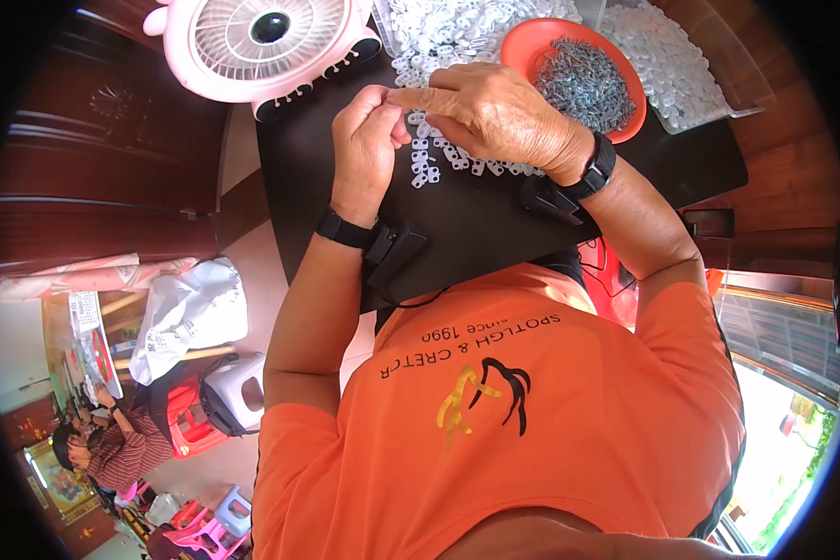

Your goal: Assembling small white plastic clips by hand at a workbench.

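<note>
White plastic clips lie on the dark surface beside the left hand — for easy reach, I'd guess. I see it meet the right hand, both curled; how tightly, or on what, I cannot tell. An orange-red bowl keeps metal fasteners together.

The dark surface carries small white pieces, loosely scattered. Beyond them stand a red plate with thin metal parts and two clear containers of whitish pieces. A pink fan is at the far-left corner.
</note>
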